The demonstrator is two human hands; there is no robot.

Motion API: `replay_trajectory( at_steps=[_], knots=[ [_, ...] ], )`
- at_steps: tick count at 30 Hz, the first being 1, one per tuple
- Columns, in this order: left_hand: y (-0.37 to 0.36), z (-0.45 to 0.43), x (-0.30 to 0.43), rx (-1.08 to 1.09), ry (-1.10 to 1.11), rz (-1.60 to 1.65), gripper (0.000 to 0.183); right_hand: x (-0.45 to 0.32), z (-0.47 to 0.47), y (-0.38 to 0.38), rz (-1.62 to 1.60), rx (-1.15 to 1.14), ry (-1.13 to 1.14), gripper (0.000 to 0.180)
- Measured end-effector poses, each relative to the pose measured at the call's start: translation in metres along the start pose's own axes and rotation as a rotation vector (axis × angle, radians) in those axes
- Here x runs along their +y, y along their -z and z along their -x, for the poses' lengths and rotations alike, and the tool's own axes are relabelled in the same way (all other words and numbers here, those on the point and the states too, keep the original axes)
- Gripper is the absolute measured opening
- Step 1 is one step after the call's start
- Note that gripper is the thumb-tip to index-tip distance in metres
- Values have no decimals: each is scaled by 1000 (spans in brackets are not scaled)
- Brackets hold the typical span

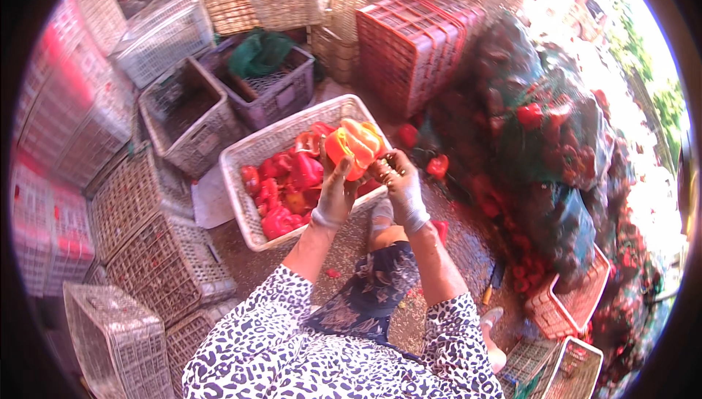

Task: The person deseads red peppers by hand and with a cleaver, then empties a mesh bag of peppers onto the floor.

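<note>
Both of my hands wear stained, light-coloured gloves. My left hand (335, 193) is closed round the lower left side of an orange-red bell pepper (355, 146), held up over a white plastic crate (245, 223). At the pepper's lower right is my right hand (403, 185), its fingers bent; something small and pale shows between them, too small to name. Red bell peppers (306, 171), several of them broken or cut, lie in the crate beneath my hands.
Empty-looking crates (189, 135) and a purple crate with green netting (263, 53) stand beyond. Stacked crates (159, 267) line the left. Net sacks of red peppers (570, 124) heap up at right. A knife with a yellow handle (487, 295) lies on the ground near my foot.
</note>
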State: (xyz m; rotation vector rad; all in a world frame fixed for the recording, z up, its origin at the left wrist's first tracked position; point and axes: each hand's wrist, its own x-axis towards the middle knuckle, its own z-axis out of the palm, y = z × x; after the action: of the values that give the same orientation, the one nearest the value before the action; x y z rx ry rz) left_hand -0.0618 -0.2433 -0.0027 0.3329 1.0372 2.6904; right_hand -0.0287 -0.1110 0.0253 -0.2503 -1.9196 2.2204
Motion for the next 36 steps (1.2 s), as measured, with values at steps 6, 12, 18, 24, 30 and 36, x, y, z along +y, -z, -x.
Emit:
replay_trajectory(
  at_steps=[6,12,18,24,30,36],
  knots=[
    [44,10,37,222,-38,-25,51,17,12,-52,462,-109,24,37],
    [53,18,43,302,-299,-473,43,40,6,-77,297,-67,248,77],
    [57,18,41,323,-239,-254,41,57,20,-114,381,154,354,75],
    [78,30,11,466,-233,-389,38,90,14,-104,544,247,322,68],
    [89,28,7,374,-347,-925,46,95,6,-102,267,190,-17,66],
    [79,38,20,302,-397,-1002,51,106,-5,-105,449,328,-92,54]
  ],
)
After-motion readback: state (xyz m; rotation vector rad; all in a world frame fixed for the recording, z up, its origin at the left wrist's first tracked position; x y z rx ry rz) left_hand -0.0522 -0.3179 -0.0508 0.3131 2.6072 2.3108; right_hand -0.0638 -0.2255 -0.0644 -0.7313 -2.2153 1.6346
